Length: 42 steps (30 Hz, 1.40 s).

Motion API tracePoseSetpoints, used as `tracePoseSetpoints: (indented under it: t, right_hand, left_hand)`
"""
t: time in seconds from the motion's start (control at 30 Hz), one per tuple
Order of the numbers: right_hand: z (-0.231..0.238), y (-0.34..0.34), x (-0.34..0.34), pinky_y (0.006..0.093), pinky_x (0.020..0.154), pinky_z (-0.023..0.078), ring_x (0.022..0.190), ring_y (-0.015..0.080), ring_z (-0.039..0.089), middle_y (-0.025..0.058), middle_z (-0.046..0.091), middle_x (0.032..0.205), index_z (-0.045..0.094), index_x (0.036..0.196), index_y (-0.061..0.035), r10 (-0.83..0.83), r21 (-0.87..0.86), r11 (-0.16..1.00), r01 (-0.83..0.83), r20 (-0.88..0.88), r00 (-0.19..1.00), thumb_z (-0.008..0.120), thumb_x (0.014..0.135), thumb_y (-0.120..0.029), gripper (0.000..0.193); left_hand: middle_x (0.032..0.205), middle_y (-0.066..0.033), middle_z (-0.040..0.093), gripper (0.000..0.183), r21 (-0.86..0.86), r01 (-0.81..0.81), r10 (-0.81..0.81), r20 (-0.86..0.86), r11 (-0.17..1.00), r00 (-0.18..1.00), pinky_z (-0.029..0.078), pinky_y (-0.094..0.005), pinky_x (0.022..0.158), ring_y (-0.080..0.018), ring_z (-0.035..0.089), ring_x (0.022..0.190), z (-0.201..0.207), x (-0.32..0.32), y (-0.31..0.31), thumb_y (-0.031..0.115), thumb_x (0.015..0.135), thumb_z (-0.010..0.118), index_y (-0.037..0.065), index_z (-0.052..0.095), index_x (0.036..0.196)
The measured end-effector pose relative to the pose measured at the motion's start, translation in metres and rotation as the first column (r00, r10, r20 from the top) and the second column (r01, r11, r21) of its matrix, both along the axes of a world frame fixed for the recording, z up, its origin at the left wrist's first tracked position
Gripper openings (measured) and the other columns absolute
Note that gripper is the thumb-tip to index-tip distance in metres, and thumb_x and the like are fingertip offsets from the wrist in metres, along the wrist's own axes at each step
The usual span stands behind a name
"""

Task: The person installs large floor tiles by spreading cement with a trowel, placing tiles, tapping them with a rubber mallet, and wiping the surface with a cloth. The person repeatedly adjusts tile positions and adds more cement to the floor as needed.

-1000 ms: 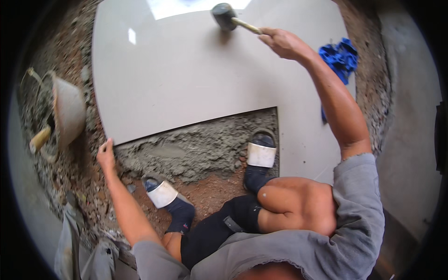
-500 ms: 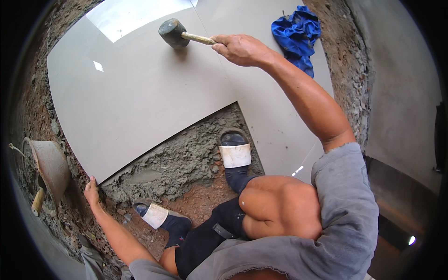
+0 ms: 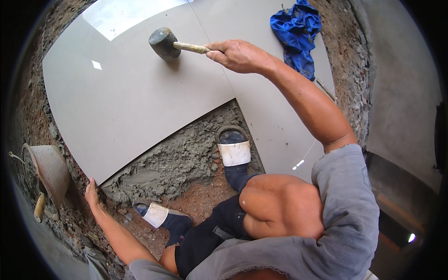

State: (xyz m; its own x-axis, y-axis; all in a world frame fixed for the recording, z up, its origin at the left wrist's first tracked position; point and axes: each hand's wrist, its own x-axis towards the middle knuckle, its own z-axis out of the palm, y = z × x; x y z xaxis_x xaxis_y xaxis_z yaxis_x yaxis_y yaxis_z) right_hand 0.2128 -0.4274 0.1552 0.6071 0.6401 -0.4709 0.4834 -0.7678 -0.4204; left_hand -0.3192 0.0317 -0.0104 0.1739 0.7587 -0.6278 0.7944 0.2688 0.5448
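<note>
My right hand [image 3: 235, 55] is closed around the wooden handle of a rubber mallet [image 3: 164, 43]. The dark mallet head is over a large glossy pale grey tile [image 3: 126, 102], with a shadow beneath it; whether it touches is hard to tell. My left hand [image 3: 92, 191] is at the tile's near left corner, with its fingertips against the edge and some fingers hidden. Along the tile's near edge, rough wet mortar [image 3: 172, 156] lies exposed between my feet and the tile.
A second pale tile [image 3: 280, 126] adjoins on the right. A crumpled blue cloth [image 3: 298, 39] lies on its far part, near a thin stick-like piece [image 3: 325, 89]. At the left, a dirty bucket [image 3: 52, 172] stands on the soil beside a wooden handle [image 3: 40, 208]. A grey wall [image 3: 396, 84] rises at right.
My right hand and the mallet have shifted slightly left and nearer to me. The left hand stays at the tile's corner. The view has moved a little.
</note>
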Motion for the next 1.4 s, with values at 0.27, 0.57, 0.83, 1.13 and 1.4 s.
tracePoseSetpoints:
  t: [0.27,0.57,0.83,1.13,1.4]
  right_hand:
    - [0.001,-0.002,0.001,0.0433,0.086,0.050,0.094,0.0322,0.066,0.0159,0.070,0.097,0.060,0.129,-0.0148,0.017,0.009,1.000,-0.017,0.028,0.999,0.046,0.098,-0.037,0.040]
    - [0.001,-0.021,-0.006,0.0456,0.085,0.051,0.094,0.0335,0.066,0.0150,0.070,0.099,0.061,0.127,-0.0168,0.005,0.007,1.000,-0.005,0.006,1.000,0.046,0.097,-0.037,0.039]
    - [-0.001,-0.026,-0.005,0.0452,0.084,0.051,0.095,0.0312,0.065,0.0133,0.070,0.099,0.060,0.128,-0.0180,0.001,-0.022,1.000,-0.001,-0.033,0.999,0.045,0.097,-0.039,0.040]
    - [0.001,-0.027,0.001,0.0455,0.080,0.052,0.087,0.0315,0.066,0.0133,0.070,0.089,0.059,0.129,-0.0193,0.049,-0.022,0.999,-0.049,0.004,0.999,0.045,0.098,-0.039,0.039]
    - [0.001,-0.031,0.003,0.0449,0.076,0.052,0.080,0.0300,0.067,0.0115,0.068,0.079,0.060,0.127,-0.0184,0.066,-0.019,0.998,-0.065,0.046,0.997,0.044,0.099,-0.038,0.038]
  left_hand:
    - [0.107,-0.0116,0.064,0.044,-0.050,-0.068,0.069,0.021,0.996,0.997,0.047,-0.0369,0.091,-0.0236,0.061,0.099,-0.005,-0.002,0.007,0.037,0.087,0.071,-0.002,0.064,0.106]
    - [0.069,0.0032,0.055,0.046,0.033,0.076,-0.072,-0.104,0.997,0.992,0.032,-0.0224,0.053,-0.0069,0.042,0.059,-0.005,-0.003,0.011,0.048,0.085,0.071,0.003,0.065,0.081]
    - [0.084,-0.0058,0.061,0.059,0.112,0.180,-0.143,-0.278,0.977,0.950,0.042,-0.0274,0.066,-0.0143,0.054,0.074,0.020,0.017,-0.001,0.054,0.078,0.074,-0.002,0.064,0.091]
    - [0.158,-0.0183,0.016,0.108,0.435,0.761,-0.416,-0.650,0.482,0.636,0.017,-0.0609,0.111,-0.0333,0.019,0.145,0.055,0.225,-0.078,0.070,0.070,0.068,0.017,0.022,0.152]
    - [0.157,-0.0207,0.017,0.113,0.334,0.911,-0.742,-0.540,0.243,0.396,0.016,-0.0639,0.110,-0.0396,0.013,0.145,0.051,0.366,-0.177,0.066,0.065,0.074,0.019,0.021,0.152]
